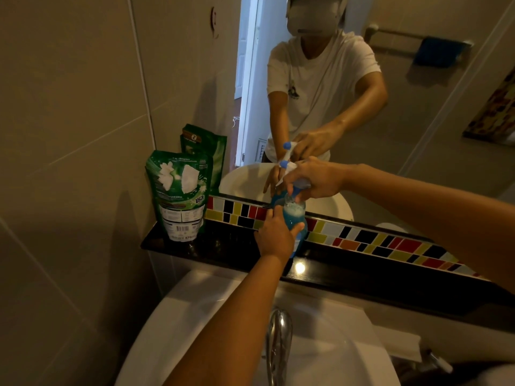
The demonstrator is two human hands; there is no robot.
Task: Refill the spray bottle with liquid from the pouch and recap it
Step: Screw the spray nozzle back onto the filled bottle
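A clear spray bottle holding blue liquid with foam on top stands on the black shelf in front of the mirror. My left hand wraps around the bottle's body. My right hand grips the white spray head with its blue nozzle tip, seated at the bottle's neck. The green refill pouch stands upright at the shelf's left end, apart from both hands.
A white sink with a chrome tap lies below the shelf. A strip of coloured tiles runs under the mirror, which reflects a person, the hands and the pouch. Tiled wall closes the left side.
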